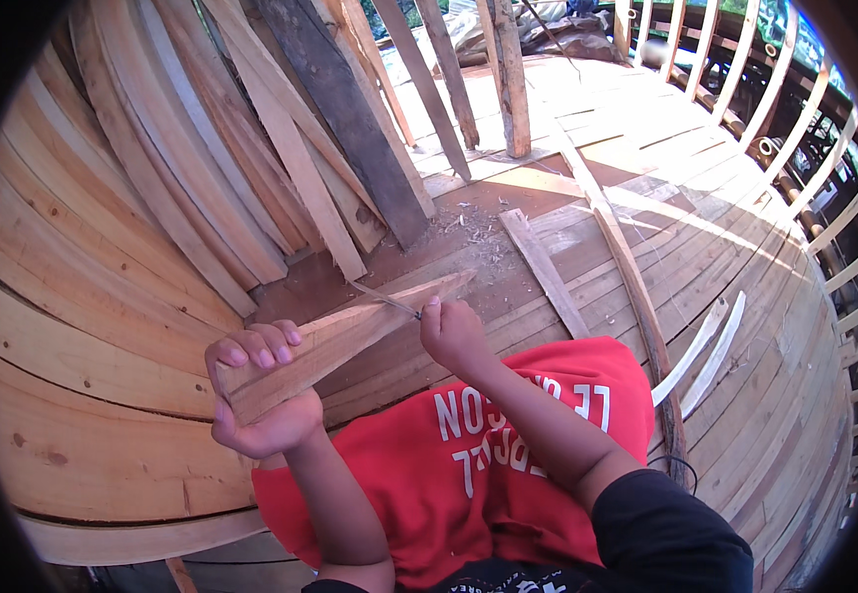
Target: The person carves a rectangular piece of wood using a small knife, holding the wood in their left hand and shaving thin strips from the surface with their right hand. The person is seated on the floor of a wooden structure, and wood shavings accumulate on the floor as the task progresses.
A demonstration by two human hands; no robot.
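Note:
My left hand (269, 381) is wrapped around the wide end of a tapered wooden board (340, 346), thumb below and fingers over the top edge. The board's narrow end points away to the right. In my closed right hand (454, 334) is a thin, narrow-bladed tool (380, 296). Its slim blade reaches left across the board's upper edge and seems to touch it. The tool's handle is hidden in my fist, so its exact kind is unclear. A red cloth with white print (548, 405) covers my lap beneath both hands.
A curved plank wall (73, 395) rises on the left, with upright boards (182, 148) leaning there. Wood shavings (478, 232) litter the plank floor (745, 415). A loose board (545, 272), a long strip (617, 237) and two pale strips (716, 346) lie to the right. Slatted railing (824, 212) curves beyond.

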